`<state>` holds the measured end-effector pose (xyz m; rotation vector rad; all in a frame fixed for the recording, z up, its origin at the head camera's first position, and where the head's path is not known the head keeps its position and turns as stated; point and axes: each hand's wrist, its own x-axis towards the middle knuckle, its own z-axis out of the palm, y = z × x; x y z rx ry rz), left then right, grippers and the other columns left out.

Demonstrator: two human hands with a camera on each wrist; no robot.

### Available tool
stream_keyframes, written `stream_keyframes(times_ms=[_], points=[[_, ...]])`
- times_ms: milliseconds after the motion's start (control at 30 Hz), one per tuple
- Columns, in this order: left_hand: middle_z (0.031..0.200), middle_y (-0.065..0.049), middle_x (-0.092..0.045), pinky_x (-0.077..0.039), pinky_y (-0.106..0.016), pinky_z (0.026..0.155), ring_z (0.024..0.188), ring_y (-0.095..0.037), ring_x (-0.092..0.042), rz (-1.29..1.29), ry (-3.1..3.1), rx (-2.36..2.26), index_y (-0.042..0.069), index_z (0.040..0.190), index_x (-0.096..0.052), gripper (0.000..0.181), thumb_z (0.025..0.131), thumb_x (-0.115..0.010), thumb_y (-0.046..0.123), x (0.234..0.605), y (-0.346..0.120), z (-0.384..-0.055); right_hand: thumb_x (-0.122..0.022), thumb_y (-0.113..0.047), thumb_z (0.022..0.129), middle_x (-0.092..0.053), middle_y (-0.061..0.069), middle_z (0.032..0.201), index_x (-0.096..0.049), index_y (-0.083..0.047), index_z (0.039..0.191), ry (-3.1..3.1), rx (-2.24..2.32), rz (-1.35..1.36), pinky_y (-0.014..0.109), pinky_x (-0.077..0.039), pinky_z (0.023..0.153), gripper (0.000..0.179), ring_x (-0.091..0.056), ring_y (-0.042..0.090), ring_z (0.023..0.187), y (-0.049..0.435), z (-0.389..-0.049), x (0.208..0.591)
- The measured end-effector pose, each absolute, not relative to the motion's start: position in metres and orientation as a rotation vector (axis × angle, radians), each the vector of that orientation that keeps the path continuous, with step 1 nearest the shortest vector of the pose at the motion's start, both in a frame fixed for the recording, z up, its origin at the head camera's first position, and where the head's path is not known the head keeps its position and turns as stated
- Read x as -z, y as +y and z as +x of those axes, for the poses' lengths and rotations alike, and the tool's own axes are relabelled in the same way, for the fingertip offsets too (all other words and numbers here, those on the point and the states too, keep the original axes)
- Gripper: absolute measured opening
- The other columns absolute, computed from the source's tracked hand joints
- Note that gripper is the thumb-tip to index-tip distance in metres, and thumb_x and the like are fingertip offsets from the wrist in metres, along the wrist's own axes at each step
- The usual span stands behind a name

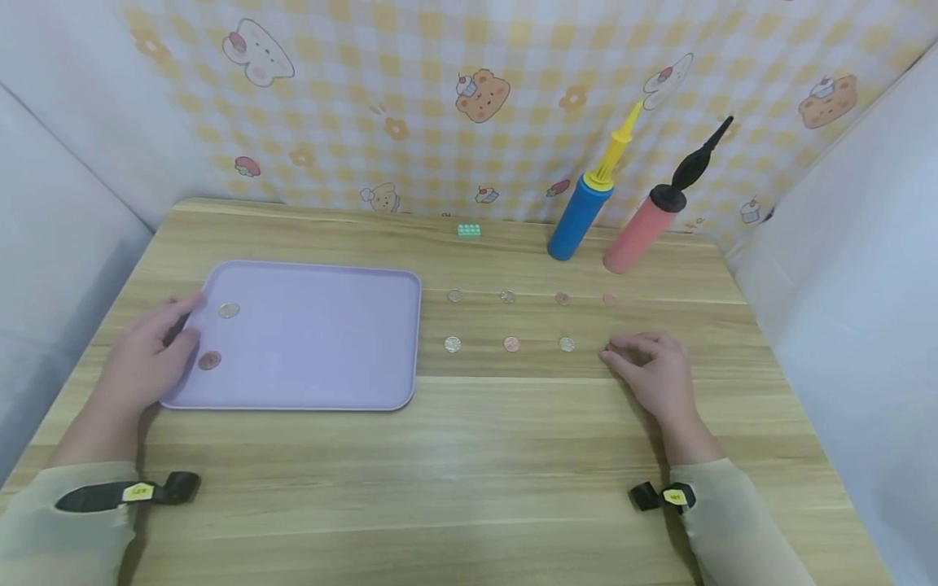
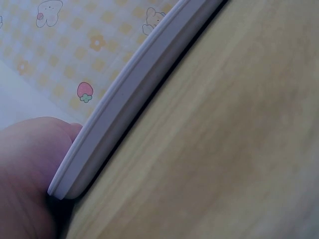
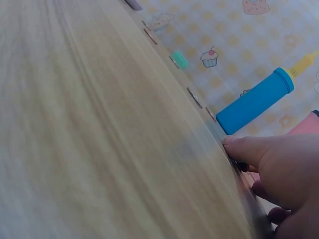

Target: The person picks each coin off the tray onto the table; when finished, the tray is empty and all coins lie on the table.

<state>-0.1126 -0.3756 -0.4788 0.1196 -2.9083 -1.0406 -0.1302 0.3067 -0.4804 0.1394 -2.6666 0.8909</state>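
A lilac tray [image 1: 308, 342] lies on the left of the table with a silver coin [image 1: 230, 310] and a copper coin [image 1: 209, 360] near its left side. My left hand [image 1: 150, 346] grips the tray's left edge, thumb at the rim; in the left wrist view, the hand [image 2: 30, 169] is at the tray's corner. At the right end of the front row of coins, my right hand [image 1: 655, 370] pinches a coin at the tabletop, mostly hidden by thumb and fingertips. Nearest to it are a silver coin [image 1: 567, 344] and a pale copper coin [image 1: 610, 299].
Several coins, among them a copper coin [image 1: 511, 344], stand in two rows right of the tray. Behind them are a mint toy brick [image 1: 469, 230], a blue hand pump [image 1: 579, 220] and a pink hand pump [image 1: 641, 232]. A checked cloth [image 1: 432, 106] hangs along the back.
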Motion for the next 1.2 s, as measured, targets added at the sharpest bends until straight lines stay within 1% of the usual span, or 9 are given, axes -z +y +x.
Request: stream_keyframes(times_ms=[167,300,433,533,733,900,967,1033,1200], points=[[0.167,-0.038,-0.021,-0.006,-0.076,0.123,0.156,-0.059,-0.012,0.114,-2.903,1.042,0.001,0.163,-0.038,0.054,0.112,-0.043,0.017,0.4777,-0.3744,-0.1124,-0.093,-0.008,0.082,-0.077,0.017,0.098,-0.085,-0.004,0.099,-2.63,-0.884,0.202,0.053,-0.036,0.101,0.019,-0.065,0.035,0.095,0.307,-0.1301,0.4813],[0.167,-0.038,-0.021,-0.006,-0.076,0.124,0.156,-0.059,-0.012,0.109,-2.901,1.043,0.002,0.163,-0.038,0.054,0.112,-0.043,0.016,0.4774,-0.3741,-0.1121,-0.092,-0.008,0.083,-0.075,0.018,0.098,-0.084,-0.003,0.101,-2.625,-0.892,0.213,0.051,-0.035,0.098,0.02,-0.064,0.035,0.094,0.3066,-0.1298,0.4808],[0.166,-0.039,-0.022,-0.007,-0.076,0.124,0.155,-0.06,-0.014,0.09,-2.897,1.042,0.001,0.163,-0.038,0.054,0.111,-0.044,0.016,0.4786,-0.3756,-0.1121,-0.089,-0.008,0.088,-0.073,0.02,0.103,-0.084,-0.002,0.104,-2.64,-0.942,0.188,0.047,-0.038,0.095,0.019,-0.061,0.035,0.101,0.3049,-0.1278,0.4805],[0.166,-0.04,-0.023,-0.007,-0.076,0.123,0.155,-0.06,-0.014,0.089,-2.899,1.037,0.001,0.163,-0.038,0.054,0.111,-0.044,0.015,0.4791,-0.3762,-0.1121,-0.087,-0.008,0.09,-0.072,0.021,0.106,-0.084,-0.001,0.106,-2.649,-0.972,0.176,0.047,-0.038,0.094,0.018,-0.058,0.037,0.106,0.304,-0.1265,0.4807],[0.165,-0.04,-0.026,-0.008,-0.075,0.124,0.155,-0.06,-0.015,0.091,-2.889,1.016,0.0,0.162,-0.039,0.053,0.111,-0.043,0.015,0.4809,-0.3758,-0.114,-0.086,-0.012,0.091,-0.074,0.018,0.105,-0.083,-0.004,0.108,-2.661,-0.931,0.176,0.052,-0.033,0.098,0.019,-0.059,0.035,0.105,0.3056,-0.1279,0.4806],[0.165,-0.039,-0.026,-0.008,-0.074,0.124,0.155,-0.06,-0.015,0.091,-2.885,1.032,0.002,0.163,-0.038,0.054,0.111,-0.043,0.016,0.4804,-0.3755,-0.1141,-0.083,-0.016,0.095,-0.078,0.016,0.107,-0.082,-0.004,0.108,-2.625,-1.013,0.088,0.053,-0.04,0.104,0.019,-0.064,0.032,0.107,0.3072,-0.1308,0.48],[0.166,-0.039,-0.025,-0.008,-0.075,0.124,0.155,-0.061,-0.015,0.098,-2.891,1.034,0.002,0.163,-0.038,0.054,0.111,-0.043,0.017,0.4798,-0.3753,-0.1136,-0.082,-0.018,0.096,-0.078,0.015,0.109,-0.082,-0.004,0.108,-2.608,-1.056,0.03,0.053,-0.043,0.104,0.019,-0.064,0.031,0.109,0.3067,-0.1308,0.4797],[0.166,-0.039,-0.025,-0.009,-0.076,0.123,0.154,-0.061,-0.015,0.11,-2.896,1.033,0.003,0.164,-0.038,0.054,0.112,-0.043,0.018,0.4797,-0.3752,-0.1127,-0.082,-0.019,0.096,-0.078,0.016,0.109,-0.082,-0.003,0.108,-2.596,-1.069,0.001,0.053,-0.043,0.104,0.02,-0.064,0.03,0.11,0.3053,-0.1304,0.4797],[0.165,-0.039,-0.027,-0.011,-0.076,0.123,0.153,-0.062,-0.018,0.095,-2.888,1.028,0.003,0.163,-0.039,0.054,0.111,-0.044,0.018,0.4809,-0.3764,-0.1132,-0.082,-0.01,0.093,-0.078,0.017,0.106,-0.082,-0.001,0.105,-2.522,-1.018,0.079,0.045,-0.044,0.098,0.015,-0.065,0.033,0.107,0.2993,-0.1324,0.4818]])
